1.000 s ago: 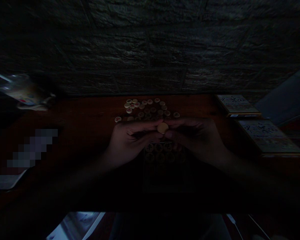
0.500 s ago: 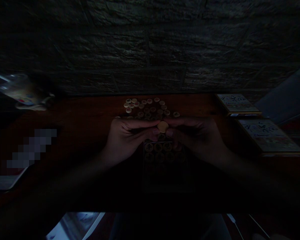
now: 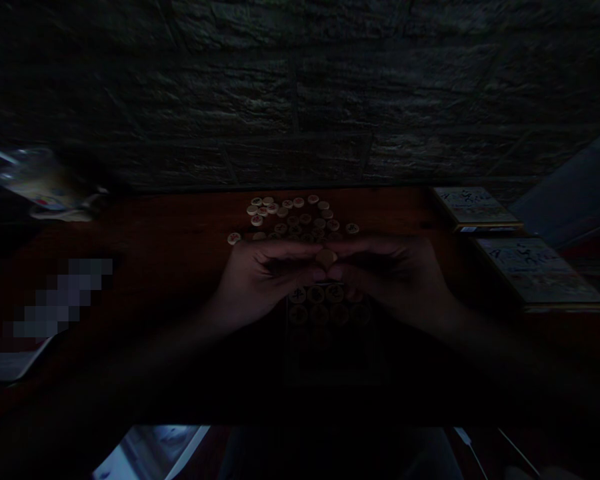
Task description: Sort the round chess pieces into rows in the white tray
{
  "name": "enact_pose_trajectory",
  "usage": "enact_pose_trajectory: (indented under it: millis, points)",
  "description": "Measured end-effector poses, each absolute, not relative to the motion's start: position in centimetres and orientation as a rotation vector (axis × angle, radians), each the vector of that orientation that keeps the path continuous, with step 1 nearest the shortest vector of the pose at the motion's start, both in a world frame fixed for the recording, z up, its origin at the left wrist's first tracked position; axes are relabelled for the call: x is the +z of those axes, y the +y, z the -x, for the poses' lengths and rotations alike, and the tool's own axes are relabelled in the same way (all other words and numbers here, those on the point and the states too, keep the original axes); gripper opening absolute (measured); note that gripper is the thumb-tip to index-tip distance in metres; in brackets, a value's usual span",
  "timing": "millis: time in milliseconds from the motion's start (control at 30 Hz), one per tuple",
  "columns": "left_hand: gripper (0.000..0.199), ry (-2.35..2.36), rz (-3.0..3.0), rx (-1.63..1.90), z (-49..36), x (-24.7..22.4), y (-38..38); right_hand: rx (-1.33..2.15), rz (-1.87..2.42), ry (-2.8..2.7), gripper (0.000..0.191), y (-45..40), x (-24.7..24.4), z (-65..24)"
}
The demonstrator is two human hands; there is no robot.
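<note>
Between the fingertips of both hands is a round Chinese chess piece (image 3: 326,257), its plain pale side showing. My left hand (image 3: 260,273) pinches it from the left with thumb and forefinger. From the right, my right hand (image 3: 395,270) grips the same piece in a like pinch. Just below the hands lies a dark box (image 3: 335,373) with Chinese chess pieces (image 3: 319,314) set in rows, their characters facing up. Beyond the hands, several loose Chinese chess pieces (image 3: 283,212) are scattered on the wooden table (image 3: 180,220), partly hidden by my fingers.
Two flat printed boxes (image 3: 540,270) lie at the right. A plastic cup (image 3: 45,187) with a straw stands at the far left, and a blurred-out flat object (image 3: 55,313) lies nearer. A stone wall (image 3: 300,87) closes off the back. The scene is very dark.
The held piece has tilted and dropped slightly, and both thumbs have come closer together beneath it. My left hand has shifted a little, uncovering a red-marked piece at its upper left.
</note>
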State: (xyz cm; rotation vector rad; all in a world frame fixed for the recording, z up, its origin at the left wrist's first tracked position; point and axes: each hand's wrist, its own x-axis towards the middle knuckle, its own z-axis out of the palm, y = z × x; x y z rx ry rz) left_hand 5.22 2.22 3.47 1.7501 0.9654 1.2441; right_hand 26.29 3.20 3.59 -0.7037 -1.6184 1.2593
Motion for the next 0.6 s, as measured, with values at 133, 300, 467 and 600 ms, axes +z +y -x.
enact_pose_trajectory:
  millis: [133,300,467,600]
  points:
    - [0.025,0.925,-1.743,1.148,-5.08,3.35,2.27,1.077,0.672,-1.724,0.028,3.40,3.44,-26.40]
    - [0.021,0.896,-1.721,0.979,-5.07,3.42,2.26,0.731,0.609,-1.903,0.030,3.71,3.57,-26.60]
    - [0.022,0.811,-1.492,0.910,-5.29,3.82,2.12,0.548,0.541,-2.064,0.036,4.04,3.40,-26.96]
    - [0.022,0.801,-1.351,0.864,-5.41,3.91,2.14,0.481,0.559,-2.095,0.039,4.18,3.17,-27.14]
